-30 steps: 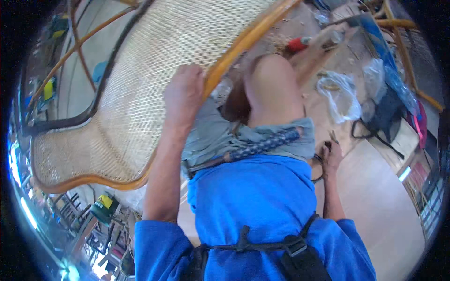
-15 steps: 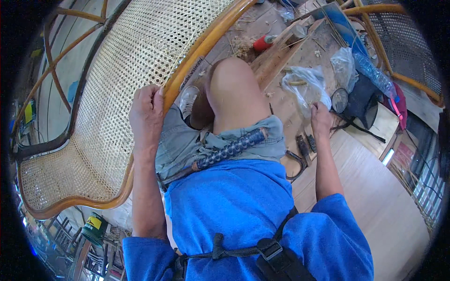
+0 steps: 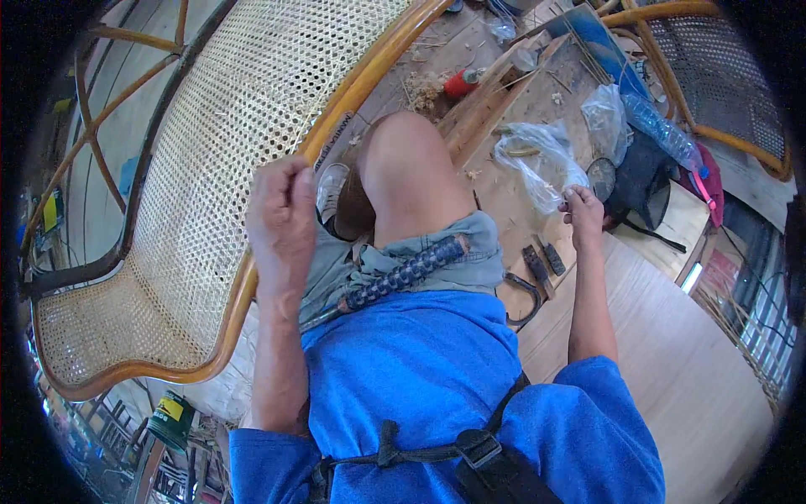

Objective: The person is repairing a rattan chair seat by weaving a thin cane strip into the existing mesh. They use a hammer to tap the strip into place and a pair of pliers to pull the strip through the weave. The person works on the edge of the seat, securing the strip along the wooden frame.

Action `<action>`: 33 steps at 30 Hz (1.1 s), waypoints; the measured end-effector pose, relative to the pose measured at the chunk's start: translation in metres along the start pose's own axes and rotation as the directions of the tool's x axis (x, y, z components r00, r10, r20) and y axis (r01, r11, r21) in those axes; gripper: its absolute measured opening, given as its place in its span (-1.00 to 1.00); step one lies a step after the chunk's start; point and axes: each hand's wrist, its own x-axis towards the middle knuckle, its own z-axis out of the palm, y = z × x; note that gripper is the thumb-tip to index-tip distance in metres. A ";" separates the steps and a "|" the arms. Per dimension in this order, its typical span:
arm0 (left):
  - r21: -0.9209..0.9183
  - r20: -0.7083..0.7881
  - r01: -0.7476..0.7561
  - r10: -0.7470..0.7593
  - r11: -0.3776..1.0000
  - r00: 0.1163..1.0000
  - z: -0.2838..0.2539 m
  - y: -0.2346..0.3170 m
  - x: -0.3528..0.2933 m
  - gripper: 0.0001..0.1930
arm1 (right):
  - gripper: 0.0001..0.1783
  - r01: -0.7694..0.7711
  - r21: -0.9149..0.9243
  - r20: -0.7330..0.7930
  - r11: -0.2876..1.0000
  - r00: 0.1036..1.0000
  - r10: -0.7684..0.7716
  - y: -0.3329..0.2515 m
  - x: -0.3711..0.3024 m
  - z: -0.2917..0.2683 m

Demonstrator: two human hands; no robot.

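A woven cane chair panel [image 3: 243, 143] with a glossy bent-wood frame [image 3: 340, 92] leans at my left side. My left hand [image 3: 284, 214] is closed, thumb against curled fingers, close over the edge of the frame; what it pinches, if anything, is too small to see. Out to the right, my right hand [image 3: 584, 217] is closed beside a clear plastic bag [image 3: 541, 160]. Its fingertips are pressed together, and I cannot make out anything between them. A handle wrapped in dark patterned tape [image 3: 407, 273] lies across my lap.
Wooden planks [image 3: 491, 109] and a red cylinder [image 3: 460, 83] lie ahead among shavings. To the right are a plastic bottle [image 3: 659, 134], a black bag [image 3: 638, 193] and another cane chair [image 3: 714, 76]. Dark tools [image 3: 537, 265] rest near a pale board [image 3: 655, 336]. A green bucket [image 3: 172, 420] stands lower left.
My left hand has moved right and slightly away from the cane, with the wrist turned. My right hand has shifted a little right and down, its fingers now more visible. The chair stays nearly still.
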 end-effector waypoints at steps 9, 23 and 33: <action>-0.462 0.414 0.245 -0.038 0.852 0.909 0.052 0.059 -0.011 -0.81 | -0.91 -0.005 0.411 0.022 0.912 1.000 -0.004 -0.026 -0.015 0.000; -0.411 0.814 0.860 0.303 -0.301 0.495 0.125 0.059 -0.016 -0.62 | -0.81 0.128 0.139 0.432 0.982 0.885 -0.176 -0.152 -0.138 0.083; -0.595 0.800 0.804 0.101 -0.002 0.592 0.100 0.060 -0.027 -0.82 | -0.85 0.252 0.033 0.291 0.967 0.923 -0.251 -0.155 -0.145 0.079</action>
